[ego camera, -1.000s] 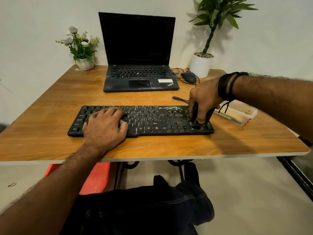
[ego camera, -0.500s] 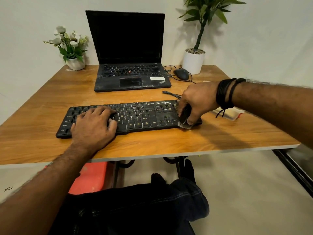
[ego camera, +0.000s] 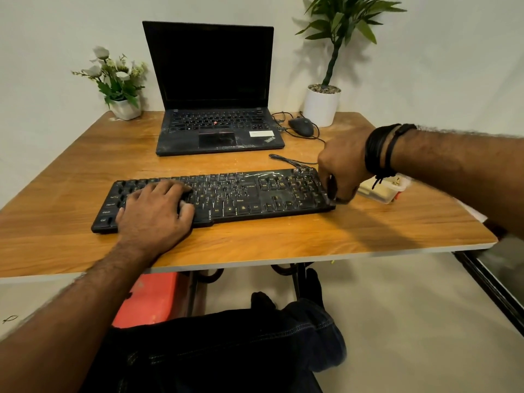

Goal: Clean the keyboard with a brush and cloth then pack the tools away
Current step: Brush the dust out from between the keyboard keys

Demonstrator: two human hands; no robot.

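Left hand [ego camera: 154,215]: fingers spread flat, pinning keyboard [ego camera: 249,197].
Right hand [ego camera: 341,171]: fingers clamped on brush [ego camera: 331,191].
Advice: sweep outward, off right edge.

- Keyboard [ego camera: 226,195]: showing black, yellowish key legends, pale dusty smears.
- Table [ego camera: 283,236]: showing warm orange-brown wood grain, edge running white.
- Laptop [ego camera: 215,109]: showing black with dark screen, red dot among keys, white sticker, grey scuffing.
- Mouse [ego camera: 301,126]: showing black, as is its cable.
- Wristbands [ego camera: 380,150]: showing black.
- Plant pot [ego camera: 321,104]: showing white, leaves green.
- Flower pot [ego camera: 126,109]: showing white, blooms white, foliage green.
- Stool [ego camera: 150,299] under table: showing red.
- Trousers [ego camera: 226,350]: showing dark denim, pale stitching.
- Wall and floor: showing off-white.
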